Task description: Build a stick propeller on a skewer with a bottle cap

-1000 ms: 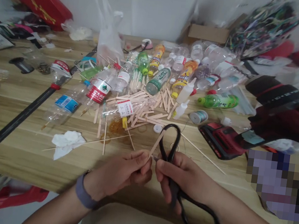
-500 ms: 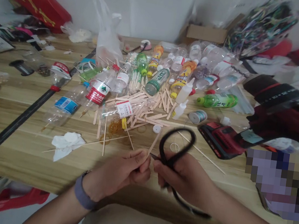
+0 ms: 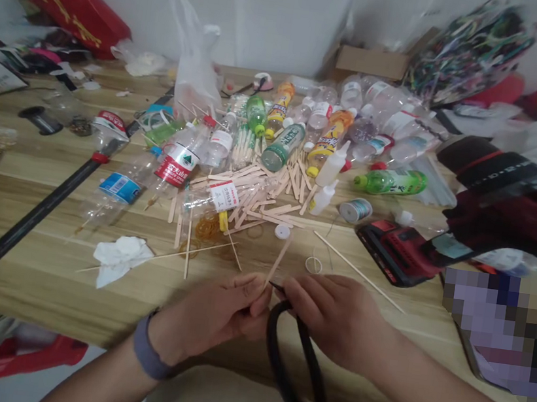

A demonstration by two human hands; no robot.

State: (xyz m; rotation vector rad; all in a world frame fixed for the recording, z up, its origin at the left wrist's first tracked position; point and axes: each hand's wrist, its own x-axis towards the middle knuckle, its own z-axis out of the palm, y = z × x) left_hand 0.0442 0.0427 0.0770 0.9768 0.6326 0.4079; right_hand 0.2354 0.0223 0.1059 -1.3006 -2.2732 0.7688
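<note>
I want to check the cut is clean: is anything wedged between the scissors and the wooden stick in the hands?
Nothing visible. The left hand pinches the wooden stick, and the scissors in the right hand meet it directly at the fingertips; the contact itself is too small to see.

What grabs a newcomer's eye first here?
Front and centre, the left hand pinches a flat wooden stick while the right hand holds black scissors, their big loop handle hanging toward the table edge. Behind them, a heap of empty plastic bottles and loose craft sticks sprawls mid-table.
</note>
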